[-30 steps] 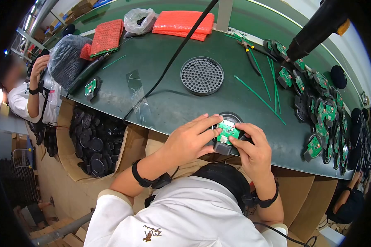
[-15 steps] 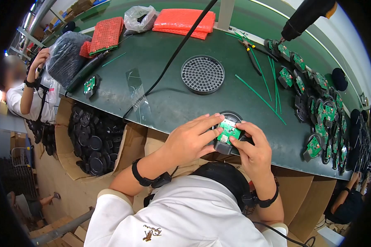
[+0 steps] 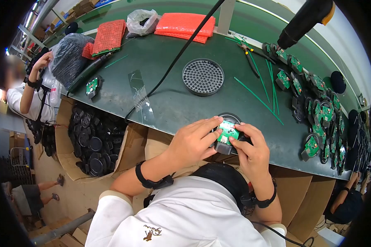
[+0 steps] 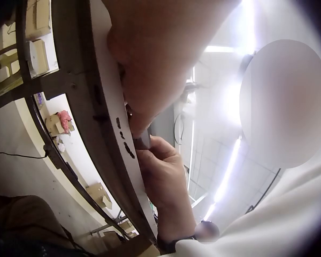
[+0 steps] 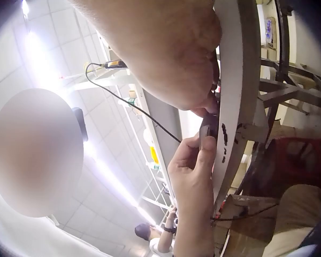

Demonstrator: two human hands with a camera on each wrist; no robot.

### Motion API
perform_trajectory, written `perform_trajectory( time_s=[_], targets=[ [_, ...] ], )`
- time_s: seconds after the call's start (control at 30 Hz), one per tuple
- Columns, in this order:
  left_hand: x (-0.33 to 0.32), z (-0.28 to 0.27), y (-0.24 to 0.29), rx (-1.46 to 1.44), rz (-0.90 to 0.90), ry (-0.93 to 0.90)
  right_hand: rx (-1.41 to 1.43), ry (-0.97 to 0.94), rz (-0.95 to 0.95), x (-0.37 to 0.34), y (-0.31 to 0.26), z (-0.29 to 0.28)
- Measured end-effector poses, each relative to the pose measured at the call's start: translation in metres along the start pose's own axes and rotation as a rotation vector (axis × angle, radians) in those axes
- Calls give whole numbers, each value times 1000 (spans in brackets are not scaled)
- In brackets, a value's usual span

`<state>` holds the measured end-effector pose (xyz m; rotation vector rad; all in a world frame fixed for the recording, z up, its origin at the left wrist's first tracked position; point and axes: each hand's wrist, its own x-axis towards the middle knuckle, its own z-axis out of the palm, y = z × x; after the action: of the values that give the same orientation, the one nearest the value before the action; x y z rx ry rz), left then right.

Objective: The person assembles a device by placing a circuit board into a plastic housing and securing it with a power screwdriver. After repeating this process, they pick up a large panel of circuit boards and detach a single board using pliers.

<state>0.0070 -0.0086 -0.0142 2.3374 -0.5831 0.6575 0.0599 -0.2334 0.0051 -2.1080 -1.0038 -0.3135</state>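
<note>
Only the head view shows the green circuit board both hands grip.

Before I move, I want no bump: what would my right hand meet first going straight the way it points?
The green circuit board, which the right hand touches; just across it, the left hand seems next in line, though depth is unclear.

Folded red wrap beside a clear plastic bag, pliers among thin green strips
</note>
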Motion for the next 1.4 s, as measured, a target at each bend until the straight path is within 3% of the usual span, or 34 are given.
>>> perform_trajectory(
  time_s=[0.23,0.3,0.43,0.8,0.97,1.03,1.07,1.4],
  targets=[
    [-2,-1,6,5,-43,17,38,-28,-3,2,0,-4],
    [-3,0,5,9,-45,16,127,24,213,7,-9,-8],
    [-1,1,4,12,-27,17,-2,23,155,9,-3,1],
    [2,0,2,3,-50,44,105,26,130,5,0,-5],
    [25,-11,0,-266,-163,-2,165,-6,77,20,-2,-14],
    [32,-6,3,-358,-215,10,56,61,-6,22,7,-9],
    [36,-6,4,-389,-241,31,140,90,72,24,3,-8],
    [30,3,9,-273,-296,144,317,140,188,19,-2,1]
  ],
)
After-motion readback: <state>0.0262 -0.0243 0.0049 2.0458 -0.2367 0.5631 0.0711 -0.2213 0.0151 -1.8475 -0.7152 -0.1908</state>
